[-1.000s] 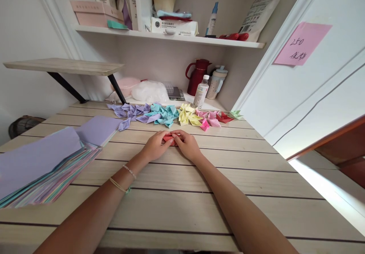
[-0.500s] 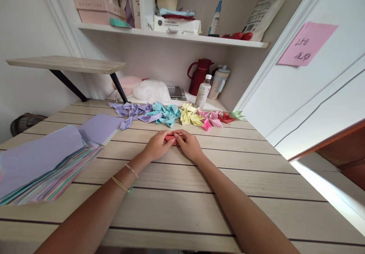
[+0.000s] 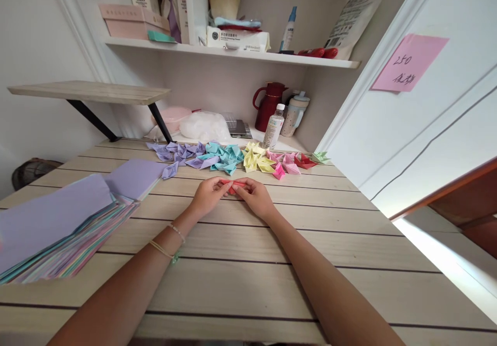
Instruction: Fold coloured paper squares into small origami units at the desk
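Note:
A small folded red paper (image 3: 234, 185) lies between my two hands on the wooden table (image 3: 240, 263). My left hand (image 3: 208, 197) pinches its left end and my right hand (image 3: 254, 197) pinches its right end, fingers closed on it. Most of the paper is hidden by my fingers. Just beyond my hands runs a row of folded paper boats (image 3: 233, 157) in purple, teal, yellow, pink, red and green.
A stack of coloured paper sheets (image 3: 66, 221) with purple on top lies at the left. At the back stand a water bottle (image 3: 273, 127), a red jug (image 3: 267, 104) and a plastic bag (image 3: 204, 125). A shelf (image 3: 229, 52) with boxes hangs above. A pink note (image 3: 407, 63) is on the right wall.
My fingers have lifted slightly and spread the red paper a little wider between them. The view has shifted a bit.

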Demonstrator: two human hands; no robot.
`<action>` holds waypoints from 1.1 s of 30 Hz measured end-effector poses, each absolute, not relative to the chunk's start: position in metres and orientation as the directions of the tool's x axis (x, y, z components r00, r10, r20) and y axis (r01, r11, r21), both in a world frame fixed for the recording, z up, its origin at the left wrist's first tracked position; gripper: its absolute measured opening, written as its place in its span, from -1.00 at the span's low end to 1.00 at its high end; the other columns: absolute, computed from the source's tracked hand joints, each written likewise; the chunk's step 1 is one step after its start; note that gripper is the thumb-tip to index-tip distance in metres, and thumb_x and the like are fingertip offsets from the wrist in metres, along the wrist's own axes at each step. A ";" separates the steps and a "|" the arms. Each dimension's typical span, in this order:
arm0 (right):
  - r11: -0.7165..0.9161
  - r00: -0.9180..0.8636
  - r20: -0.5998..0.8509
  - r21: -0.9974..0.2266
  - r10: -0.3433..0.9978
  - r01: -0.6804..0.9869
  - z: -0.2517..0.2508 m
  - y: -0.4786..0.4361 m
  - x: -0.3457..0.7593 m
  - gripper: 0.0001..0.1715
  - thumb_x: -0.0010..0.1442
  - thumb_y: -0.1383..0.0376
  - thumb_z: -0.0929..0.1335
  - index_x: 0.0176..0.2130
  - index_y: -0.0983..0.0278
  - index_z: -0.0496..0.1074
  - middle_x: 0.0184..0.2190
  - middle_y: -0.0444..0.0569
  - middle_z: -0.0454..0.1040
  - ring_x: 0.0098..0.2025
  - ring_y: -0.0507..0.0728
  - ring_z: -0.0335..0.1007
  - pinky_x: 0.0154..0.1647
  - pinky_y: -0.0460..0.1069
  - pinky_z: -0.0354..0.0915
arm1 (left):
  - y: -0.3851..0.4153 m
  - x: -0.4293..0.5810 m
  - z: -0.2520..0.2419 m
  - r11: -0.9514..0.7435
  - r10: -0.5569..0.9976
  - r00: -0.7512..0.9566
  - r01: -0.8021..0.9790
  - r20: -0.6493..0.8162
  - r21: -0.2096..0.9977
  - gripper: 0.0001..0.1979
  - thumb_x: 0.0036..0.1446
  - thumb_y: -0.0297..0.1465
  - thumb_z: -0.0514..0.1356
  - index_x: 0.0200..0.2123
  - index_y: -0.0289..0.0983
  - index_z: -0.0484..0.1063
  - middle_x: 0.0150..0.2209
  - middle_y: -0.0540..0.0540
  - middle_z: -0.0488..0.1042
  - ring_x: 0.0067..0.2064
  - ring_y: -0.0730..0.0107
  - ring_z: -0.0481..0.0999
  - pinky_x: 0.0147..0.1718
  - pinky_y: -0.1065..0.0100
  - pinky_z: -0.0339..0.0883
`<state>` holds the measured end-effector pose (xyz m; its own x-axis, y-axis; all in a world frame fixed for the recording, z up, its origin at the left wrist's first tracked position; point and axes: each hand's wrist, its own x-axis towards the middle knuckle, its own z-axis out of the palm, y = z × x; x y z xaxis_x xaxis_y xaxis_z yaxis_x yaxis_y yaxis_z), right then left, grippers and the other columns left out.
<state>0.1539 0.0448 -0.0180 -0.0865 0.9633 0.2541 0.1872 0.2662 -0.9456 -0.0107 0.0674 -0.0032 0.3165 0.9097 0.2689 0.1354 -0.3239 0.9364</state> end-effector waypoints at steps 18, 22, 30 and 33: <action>0.255 0.000 0.256 -0.962 0.967 0.101 -0.008 0.041 0.152 -0.48 -0.04 0.17 0.42 -0.07 0.30 0.36 -0.50 -0.12 0.48 -0.53 0.01 0.33 -0.49 -0.10 0.26 | 0.063 -0.011 0.003 -0.232 0.928 0.318 0.092 0.192 0.968 -0.67 0.03 -0.16 0.19 -0.34 -0.34 0.42 -0.48 -0.08 0.51 -0.49 0.43 0.47 -0.47 0.39 0.37; 0.248 0.040 0.252 -0.965 0.967 0.080 -0.007 0.041 0.152 -0.37 -0.06 0.18 0.43 0.00 0.27 0.29 -0.42 -0.08 0.51 -0.51 0.01 0.35 -0.50 -0.10 0.25 | 0.062 -0.011 0.003 -0.246 0.917 0.347 0.107 0.195 0.963 -0.68 -0.01 -0.20 0.23 -0.28 -0.34 0.45 -0.34 -0.15 0.56 -0.43 0.37 0.52 -0.43 0.35 0.40; 0.257 -0.006 0.258 -0.964 0.966 0.061 -0.010 0.042 0.152 -0.34 -0.04 0.15 0.42 0.03 0.25 0.22 -0.43 -0.12 0.50 -0.51 0.01 0.35 -0.46 -0.09 0.28 | 0.064 -0.013 -0.002 -0.303 0.896 0.386 0.172 0.219 0.937 -0.60 0.03 -0.18 0.19 -0.14 -0.33 0.46 -0.25 -0.15 0.57 -0.35 0.27 0.56 -0.37 0.30 0.42; 0.243 0.034 0.243 -0.970 0.969 -0.009 -0.011 0.043 0.152 -0.30 -0.06 0.15 0.43 0.02 0.24 0.16 -0.44 -0.14 0.50 -0.50 0.02 0.37 -0.45 -0.08 0.30 | 0.064 -0.013 -0.002 -0.318 0.897 0.379 0.196 0.227 0.928 -0.59 0.07 -0.17 0.14 -0.10 -0.32 0.44 -0.26 -0.13 0.57 -0.37 0.28 0.56 -0.38 0.31 0.41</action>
